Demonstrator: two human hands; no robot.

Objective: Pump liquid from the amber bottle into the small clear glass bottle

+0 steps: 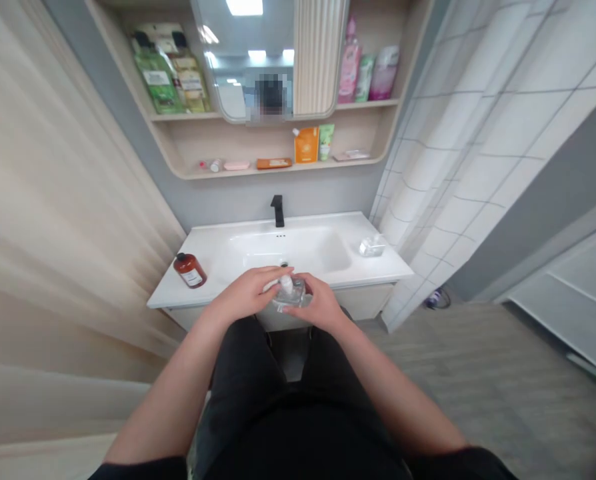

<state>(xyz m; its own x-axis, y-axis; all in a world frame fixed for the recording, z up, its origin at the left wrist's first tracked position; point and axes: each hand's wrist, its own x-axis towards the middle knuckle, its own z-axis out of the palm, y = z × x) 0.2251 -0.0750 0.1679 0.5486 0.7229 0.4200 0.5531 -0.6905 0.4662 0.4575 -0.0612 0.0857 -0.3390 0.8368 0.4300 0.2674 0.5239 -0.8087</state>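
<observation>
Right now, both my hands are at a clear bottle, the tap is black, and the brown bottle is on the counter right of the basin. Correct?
Not quite: the head view shows the brown bottle left of the basin. Both hands are at a clear bottle, and the tap is black.

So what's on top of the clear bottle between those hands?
A white pump head sits on top of the clear bottle. The left hand is at the pump, its fingers covering part of it; the right hand hides some of the bottle's side.
</observation>
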